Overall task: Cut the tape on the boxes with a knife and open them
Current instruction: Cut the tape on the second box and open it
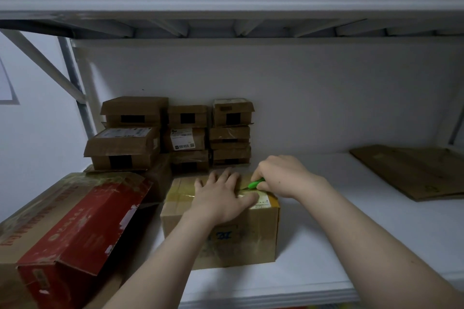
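Closest up is a taped cardboard box sitting on the white shelf, with "21" scribbled in blue on its front. The left hand lies flat on the lid, fingers straight and spread. Just right of it the right hand has its fingers curled round a green knife, tip down on the shiny tape across the top. A torn-open red box sits on the left, stacks of small boxes are behind by the wall, and flattened cardboard lies far right
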